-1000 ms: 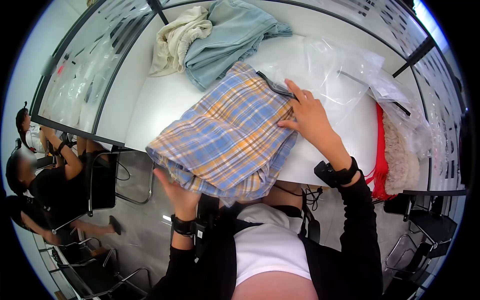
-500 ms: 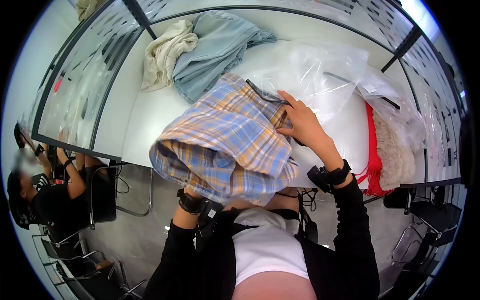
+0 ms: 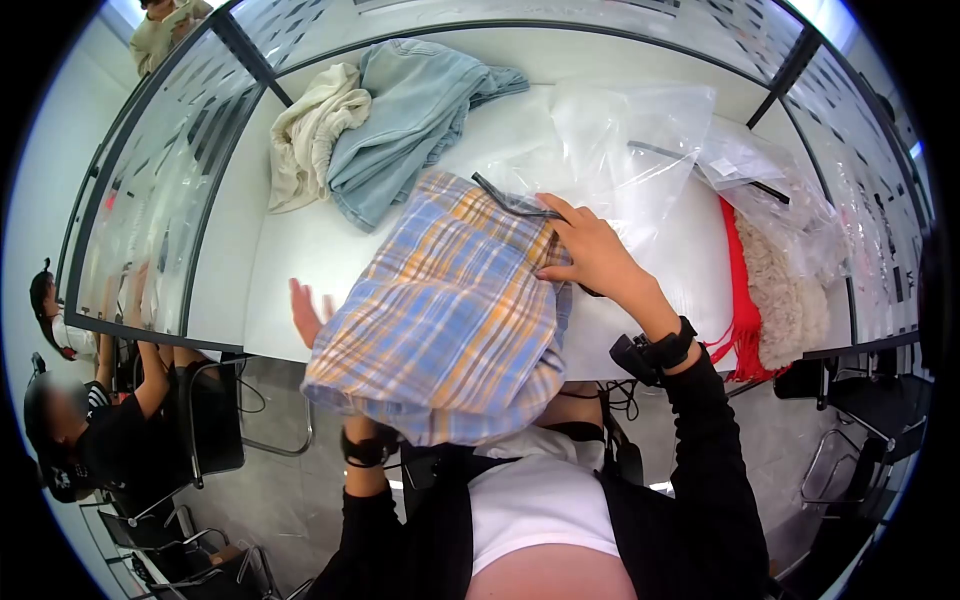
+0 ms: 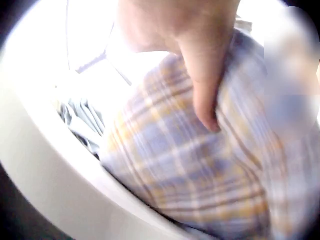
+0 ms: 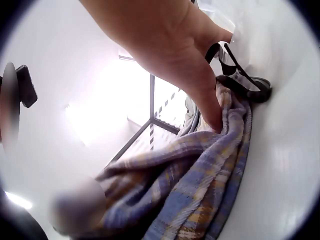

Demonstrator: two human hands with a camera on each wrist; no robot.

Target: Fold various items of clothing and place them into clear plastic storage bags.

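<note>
A blue, yellow and white plaid garment (image 3: pixel 440 310) lies over the table's front edge, its lower part bulging toward the person. My right hand (image 3: pixel 600 255) pinches its upper right edge, thumb on the cloth, fingers by a black looped strip (image 3: pixel 505 197). In the right wrist view the cloth (image 5: pixel 200 185) hangs in folds from the thumb. My left hand (image 3: pixel 305 312) reaches up from below, partly hidden by the garment, its straight fingers showing past the left edge. Its thumb lies against the plaid cloth (image 4: pixel 175 135) in the left wrist view.
Light blue jeans (image 3: pixel 400 120) and a cream garment (image 3: pixel 315 135) lie at the back left. Clear plastic bags (image 3: pixel 620 140) spread over the back right. A red fringed cloth (image 3: pixel 738 310) and beige fluffy fabric (image 3: pixel 785 300) lie at the right edge. Partitions surround the white table (image 3: pixel 290 260).
The garment's lower opening, gaping half a second ago, now has its plaid front draped over it. My left hand went under the cloth and now shows beyond its left side. My right hand keeps its grip.
</note>
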